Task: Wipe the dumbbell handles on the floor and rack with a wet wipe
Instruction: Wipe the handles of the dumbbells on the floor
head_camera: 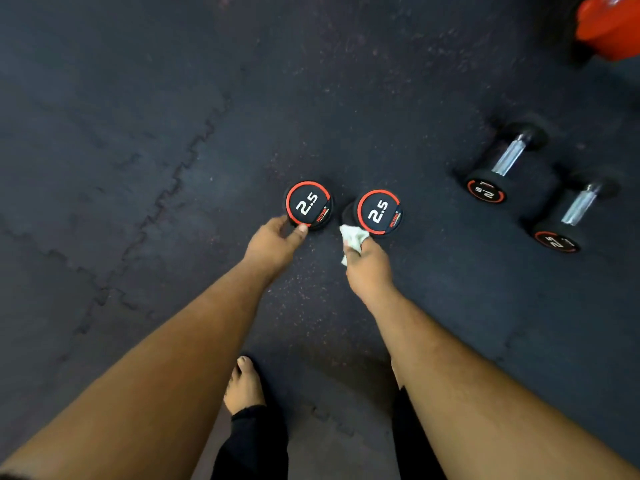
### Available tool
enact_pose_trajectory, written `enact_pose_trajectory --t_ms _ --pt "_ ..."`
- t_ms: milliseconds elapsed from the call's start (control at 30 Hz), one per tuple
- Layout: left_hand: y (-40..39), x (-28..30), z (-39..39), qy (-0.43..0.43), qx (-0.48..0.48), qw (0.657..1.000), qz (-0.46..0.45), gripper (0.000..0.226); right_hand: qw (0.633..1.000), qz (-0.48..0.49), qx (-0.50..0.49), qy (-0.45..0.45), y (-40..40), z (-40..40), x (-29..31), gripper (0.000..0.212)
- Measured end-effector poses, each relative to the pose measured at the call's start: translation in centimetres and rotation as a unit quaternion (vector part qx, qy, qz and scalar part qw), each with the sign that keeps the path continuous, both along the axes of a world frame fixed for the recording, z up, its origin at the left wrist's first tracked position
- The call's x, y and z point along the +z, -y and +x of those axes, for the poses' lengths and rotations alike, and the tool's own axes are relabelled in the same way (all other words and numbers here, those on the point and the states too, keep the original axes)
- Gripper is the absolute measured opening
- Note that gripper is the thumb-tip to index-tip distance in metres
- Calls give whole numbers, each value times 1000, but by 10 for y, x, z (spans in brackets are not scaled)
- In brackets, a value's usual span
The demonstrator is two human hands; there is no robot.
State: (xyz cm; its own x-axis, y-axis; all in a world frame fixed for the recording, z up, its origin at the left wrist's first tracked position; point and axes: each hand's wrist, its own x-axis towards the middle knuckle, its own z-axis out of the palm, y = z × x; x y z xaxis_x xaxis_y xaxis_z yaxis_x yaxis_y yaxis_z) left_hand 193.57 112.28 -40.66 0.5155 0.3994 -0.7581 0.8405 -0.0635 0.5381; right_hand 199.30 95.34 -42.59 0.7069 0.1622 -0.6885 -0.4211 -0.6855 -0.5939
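Two black 2.5 dumbbells stand on end on the dark rubber floor, their red-ringed faces up. My left hand (273, 242) grips the rim of the left dumbbell (308, 204), thumb on its near edge. My right hand (367, 268) holds a crumpled white wet wipe (353, 237) pressed against the near side of the right dumbbell (379, 211). Their handles are hidden under the upper heads. Two more 2.5 dumbbells lie on their sides to the right, one farther (507, 161) and one nearer (575, 211), with chrome handles showing.
An orange-red object (609, 26) sits in the top right corner. My bare foot (244, 386) and dark trouser legs are at the bottom centre. A jagged seam (166, 192) between floor mats runs down the left side.
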Motion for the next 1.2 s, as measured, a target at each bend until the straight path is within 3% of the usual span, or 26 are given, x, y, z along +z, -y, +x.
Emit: enact_pose_trajectory --t_ms 100,333,533,600,733,900,1100,1200 --pt "34 42 -12 -23 -36 999 -20 65 999 -23 43 22 42 -6 35 35" --pt "146 117 31 -31 -73 995 -52 48 995 -67 30 61 149 20 120 27" --pt "255 149 106 -5 -51 991 -125 61 980 66 -184 -43 232 76 169 13" --pt "285 157 130 1 -45 989 -140 50 961 119 -237 -83 257 99 185 12" --pt "323 166 170 31 -80 990 -116 15 949 143 -264 -101 301 137 197 15" --pt "344 165 219 35 -138 989 -44 13 934 163 -290 -131 324 181 200 20" --pt "347 138 267 31 -115 989 -86 7 931 123 -313 -141 330 239 180 9" --pt "342 121 287 24 -103 992 -70 9 924 119 -332 -145 328 264 161 14"
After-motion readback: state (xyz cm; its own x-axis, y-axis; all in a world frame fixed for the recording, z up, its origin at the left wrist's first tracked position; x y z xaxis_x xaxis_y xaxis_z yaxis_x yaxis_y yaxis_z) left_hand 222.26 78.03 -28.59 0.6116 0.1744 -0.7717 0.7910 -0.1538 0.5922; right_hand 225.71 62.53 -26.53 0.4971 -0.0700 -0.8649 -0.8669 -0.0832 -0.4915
